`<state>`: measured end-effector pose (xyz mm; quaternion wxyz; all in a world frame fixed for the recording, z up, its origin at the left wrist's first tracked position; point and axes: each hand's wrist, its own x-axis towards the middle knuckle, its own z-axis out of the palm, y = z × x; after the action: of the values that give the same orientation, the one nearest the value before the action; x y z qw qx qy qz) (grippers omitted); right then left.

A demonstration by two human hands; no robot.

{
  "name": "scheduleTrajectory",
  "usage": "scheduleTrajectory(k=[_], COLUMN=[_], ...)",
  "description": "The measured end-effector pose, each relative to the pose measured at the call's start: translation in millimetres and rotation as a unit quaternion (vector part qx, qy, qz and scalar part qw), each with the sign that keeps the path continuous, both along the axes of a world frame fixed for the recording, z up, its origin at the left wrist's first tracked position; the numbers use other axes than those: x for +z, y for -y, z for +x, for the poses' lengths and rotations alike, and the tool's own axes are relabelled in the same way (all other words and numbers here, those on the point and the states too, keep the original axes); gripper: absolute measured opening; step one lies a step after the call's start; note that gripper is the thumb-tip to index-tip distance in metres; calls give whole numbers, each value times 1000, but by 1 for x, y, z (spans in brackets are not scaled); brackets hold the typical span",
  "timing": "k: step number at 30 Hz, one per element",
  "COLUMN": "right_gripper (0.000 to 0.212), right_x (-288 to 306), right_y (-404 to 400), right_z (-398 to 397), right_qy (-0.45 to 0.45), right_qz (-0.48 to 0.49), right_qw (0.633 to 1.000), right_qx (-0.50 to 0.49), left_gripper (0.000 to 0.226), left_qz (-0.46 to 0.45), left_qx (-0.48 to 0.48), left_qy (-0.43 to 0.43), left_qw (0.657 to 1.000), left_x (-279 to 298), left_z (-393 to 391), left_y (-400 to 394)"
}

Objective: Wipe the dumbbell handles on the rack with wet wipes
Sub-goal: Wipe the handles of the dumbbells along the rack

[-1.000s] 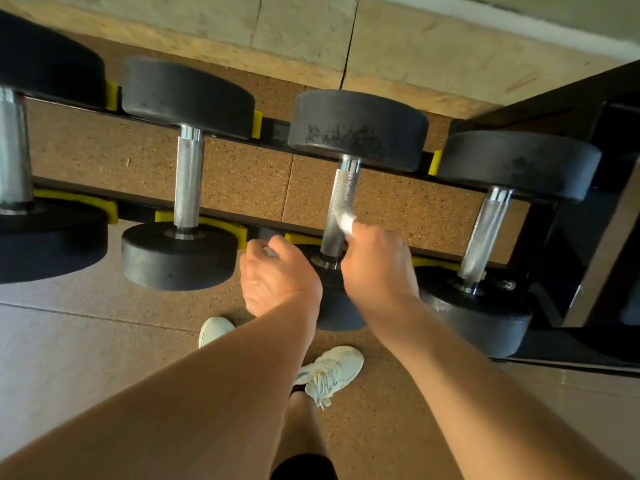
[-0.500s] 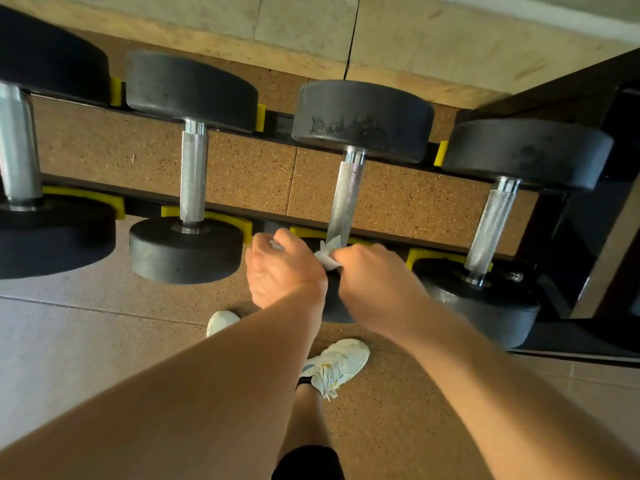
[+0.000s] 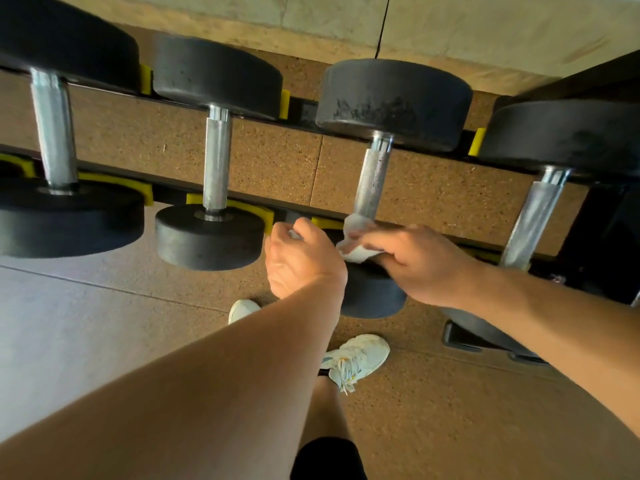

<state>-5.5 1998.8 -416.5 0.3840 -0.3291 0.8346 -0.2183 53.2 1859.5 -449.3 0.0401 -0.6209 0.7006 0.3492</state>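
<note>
Several black dumbbells lie across a black rack (image 3: 304, 110) with yellow cradles. My right hand (image 3: 420, 263) grips a white wet wipe (image 3: 356, 237) at the near end of the third dumbbell's knurled steel handle (image 3: 372, 183). My left hand (image 3: 301, 261) sits just left of it, fingers curled round something small and pale, partly hidden. The near head of that dumbbell (image 3: 372, 296) is mostly covered by both hands. Bare handles show on the second dumbbell (image 3: 216, 157) and the fourth dumbbell (image 3: 533, 220).
A bigger dumbbell (image 3: 53, 129) lies at the far left. The rack's dark upright (image 3: 602, 220) stands at the right. Brown speckled floor tiles and a pale wall base lie behind the rack. My white shoes (image 3: 356, 360) stand below the rack's front.
My right hand slid the wipe down the third handle from its middle to its near end and shifted right. The left hand stayed beside it. The view moved closer to the rack.
</note>
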Motion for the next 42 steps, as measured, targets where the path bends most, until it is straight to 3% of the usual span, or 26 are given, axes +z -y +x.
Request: scheduleTrajectory(k=[2, 3, 5, 7, 9, 12, 15, 18, 20, 23, 26, 29, 32, 34, 36, 39, 42], right_gripper=[24, 20, 18, 25, 28, 25, 24, 19, 19, 18, 15, 12, 19, 27, 34, 38, 34], right_x=[5, 6, 6, 6, 3, -10, -7, 11, 30, 57, 77, 79, 76, 76, 78, 79, 77], right_y=[-7, -10, -17, -21, -13, 20, 35, 38, 42, 54, 86, 137, 193, 229, 259, 293, 309], right_z=[15, 14, 0, -15, -12, 17, 32, 38, 37, 33, 42, 58, 71, 78, 85, 92, 89], right_qy=[122, 125, 62, -58, -93, -11, -39, -51, 25, 131, 180, 282, 316, 336, 367, 405, 454], right_qz=[-16, -23, -13, 50, 114, 139, 169, 123, 47, -110, -197, -233, -246, -255, -269, -278, -267], right_qw=[985, 976, 960, 926, 922, 948, 943, 966, 959, 858, 778, 682, 641, 623, 592, 557, 493], right_qx=[-122, -175, -274, -369, -359, -287, -285, -224, -279, -483, -568, -633, -655, -659, -665, -669, -692], left_gripper=[33, 32, 30, 30, 30, 30, 29, 29, 32, 37, 31, 23, 24, 50, 62, 34, 15], left_qz=[1, 3, 6, 8, 7, 6, -2, 2, 19, 85, 216, 299, 323, 343, 366, 354, 332], left_qx=[1, 6, 10, 13, 16, 11, 14, 16, 17, -8, -17, -1, 42, 65, 24, -117, -163], left_qy=[4, 4, -1, 0, 0, 1, 8, 2, -2, 0, -8, -70, -145, -173, -189, -178, -167], left_qw=[1000, 1000, 1000, 1000, 1000, 1000, 1000, 1000, 1000, 996, 976, 952, 934, 921, 911, 911, 914], left_x=[1, 3, 6, 7, 7, 7, 9, 7, 9, 9, 15, 50, 85, 93, 98, 99, 90], left_z=[1, 0, -1, -1, -2, -3, -5, -4, -3, -1, 9, 30, 47, 54, 56, 57, 55], left_y=[-1, -2, -2, -2, -1, -1, -1, -1, 0, 7, 35, 85, 147, 190, 228, 267, 290])
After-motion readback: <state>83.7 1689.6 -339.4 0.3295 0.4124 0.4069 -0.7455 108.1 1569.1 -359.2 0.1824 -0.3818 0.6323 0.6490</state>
